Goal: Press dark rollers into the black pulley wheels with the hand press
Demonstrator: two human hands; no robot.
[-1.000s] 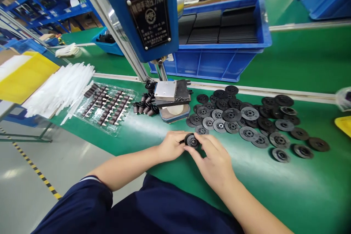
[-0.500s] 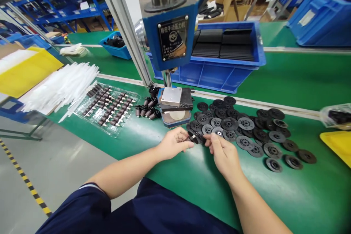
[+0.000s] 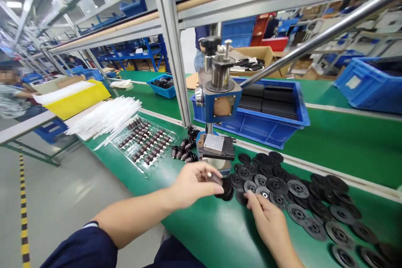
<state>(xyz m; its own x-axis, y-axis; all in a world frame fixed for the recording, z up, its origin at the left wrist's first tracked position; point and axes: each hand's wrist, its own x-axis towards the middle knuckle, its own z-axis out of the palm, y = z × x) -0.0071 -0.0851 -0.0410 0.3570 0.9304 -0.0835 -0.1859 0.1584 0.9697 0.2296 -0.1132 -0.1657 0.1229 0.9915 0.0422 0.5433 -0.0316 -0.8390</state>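
Observation:
My left hand (image 3: pixel 194 182) is closed round a dark cylindrical part (image 3: pixel 215 178) with a light tip, which has a black disc (image 3: pixel 226 190) at its right end. Just to the right, my right hand (image 3: pixel 266 213) pinches the edge of a dark disc (image 3: pixel 241 197) at the near side of the disc pile (image 3: pixel 277 185). Behind my left hand stands a blue hand press (image 3: pixel 222 92), with a metal block (image 3: pixel 214 143) on its base. Dark cylinders with black flanges (image 3: pixel 184 150) are heaped left of the press.
A clear tray (image 3: pixel 145 171) of dark cylinders and a pile of white strips (image 3: pixel 106 115) lie on the left of the green table (image 3: pixel 157 209). A blue bin (image 3: pixel 260 132) of black parts stands behind the press. Another person (image 3: pixel 12 94) is at the far left.
The view has tilted up and shifted, showing more of the press and shelves. My left hand has raised the cylindrical part, now more visible. My right hand remains beside the discs.

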